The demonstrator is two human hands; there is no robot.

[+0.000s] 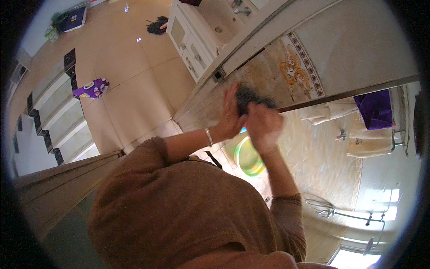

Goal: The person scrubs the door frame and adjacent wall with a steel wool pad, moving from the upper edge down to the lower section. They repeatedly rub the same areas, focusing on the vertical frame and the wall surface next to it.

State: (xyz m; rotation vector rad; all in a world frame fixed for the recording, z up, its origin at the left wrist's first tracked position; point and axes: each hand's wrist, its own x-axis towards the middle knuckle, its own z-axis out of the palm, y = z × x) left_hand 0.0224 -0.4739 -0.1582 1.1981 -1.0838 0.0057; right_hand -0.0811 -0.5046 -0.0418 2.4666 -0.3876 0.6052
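A dark grey, cloth-like bundle [252, 97], blurred, is between my two hands in front of a tiled wall. My left hand [231, 116], with a bracelet at the wrist, lies along its left side, thumb and fingers around its edge. From the right, my right hand [265, 126] grips its lower part with bent fingers and is blurred. Below the hands, a green-rimmed basin or bucket [250, 158] stands on the tiled floor. A small red and blue thing [244, 128] shows between my wrists, too hidden to name.
A door frame [218, 74] runs close to the hands. White cabinet [191, 47] with a sink stands at the top. Stairs [63, 104] and a purple patterned bag or cloth [92, 88] are at left. A dark mop head [157, 26] lies farther off. A purple towel [375, 109] hangs at right.
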